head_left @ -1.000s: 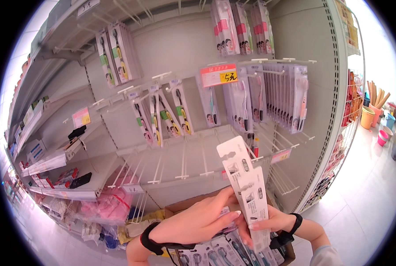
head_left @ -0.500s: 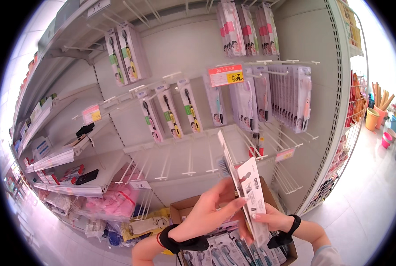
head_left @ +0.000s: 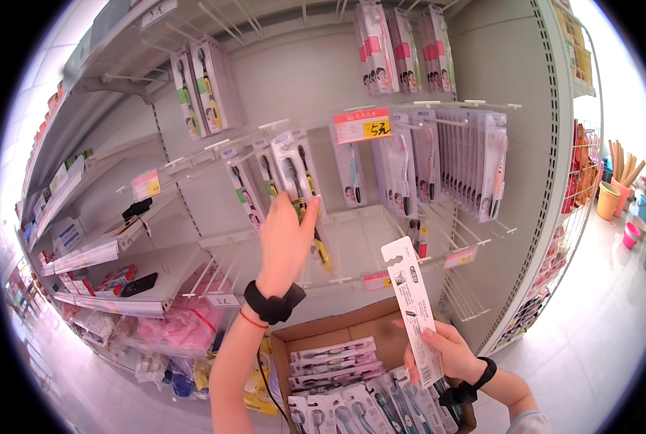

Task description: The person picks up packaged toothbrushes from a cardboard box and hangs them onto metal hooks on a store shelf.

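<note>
My left hand (head_left: pixel 285 239) is raised to the peg wall and grips a toothbrush blister pack (head_left: pixel 296 176) at its lower part, up against a hook among other hanging packs. My right hand (head_left: pixel 444 352) is low at the right and holds a stack of long white toothbrush packs (head_left: pixel 412 306) upright by their lower end. Below both hands an open cardboard box (head_left: pixel 315 333) holds several more toothbrush packs (head_left: pixel 335 359). Both wrists wear black bands.
Rows of hanging toothbrush packs (head_left: pixel 453 155) fill the pegs, with an orange price tag (head_left: pixel 363 125) in the middle. Bare white hooks (head_left: pixel 229 267) jut out lower down. Shelves with goods (head_left: pixel 91 246) run left; coloured buckets (head_left: pixel 615 202) stand right.
My left hand has left the stack in my right hand and risen with one pack to the hooks. The stack has dropped a little and tilted.
</note>
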Demonstrator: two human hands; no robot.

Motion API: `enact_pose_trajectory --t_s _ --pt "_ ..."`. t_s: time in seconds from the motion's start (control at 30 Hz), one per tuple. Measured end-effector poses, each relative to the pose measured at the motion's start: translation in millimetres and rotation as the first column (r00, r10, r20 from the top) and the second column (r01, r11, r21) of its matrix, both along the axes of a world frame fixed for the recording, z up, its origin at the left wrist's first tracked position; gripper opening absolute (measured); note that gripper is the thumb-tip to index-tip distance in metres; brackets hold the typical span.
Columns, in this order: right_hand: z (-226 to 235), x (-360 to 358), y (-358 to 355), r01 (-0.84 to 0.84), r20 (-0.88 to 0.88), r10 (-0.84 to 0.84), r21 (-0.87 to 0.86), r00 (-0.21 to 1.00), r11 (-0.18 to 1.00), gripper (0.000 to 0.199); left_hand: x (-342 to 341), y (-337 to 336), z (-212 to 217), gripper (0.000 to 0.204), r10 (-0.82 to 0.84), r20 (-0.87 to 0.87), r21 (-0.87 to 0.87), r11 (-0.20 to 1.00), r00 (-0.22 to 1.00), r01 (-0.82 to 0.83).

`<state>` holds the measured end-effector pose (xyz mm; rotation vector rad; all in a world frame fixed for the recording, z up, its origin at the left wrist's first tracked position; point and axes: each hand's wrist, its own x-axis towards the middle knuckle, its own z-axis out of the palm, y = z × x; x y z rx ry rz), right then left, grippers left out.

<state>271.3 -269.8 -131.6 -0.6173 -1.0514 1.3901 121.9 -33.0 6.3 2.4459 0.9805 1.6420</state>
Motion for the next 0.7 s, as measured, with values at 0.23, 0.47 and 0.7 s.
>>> enact_pose_trajectory --t_s 0.23,0.47,0.7 --pt "-3.4 6.3 -5.4 0.009 0.004 -0.009 0.005 1.000 1.000 0.045 26.7 26.3 7.4 0.041 0.267 -0.136 0.158 0.956 0.954 -0.245" --pt "-8.0 9.6 -7.8 0.008 -0.111 -0.013 -0.046 0.994 0.999 0.045 68.6 99.9 -1.6 0.050 0.560 -0.159 0.298 0.812 0.813 -0.501" --pt "-12.2 20.0 -21.4 0.089 0.130 -0.084 -0.032 0.988 0.996 0.044 90.6 128.4 -2.1 0.051 0.465 -0.190 0.051 0.884 0.865 -0.464"
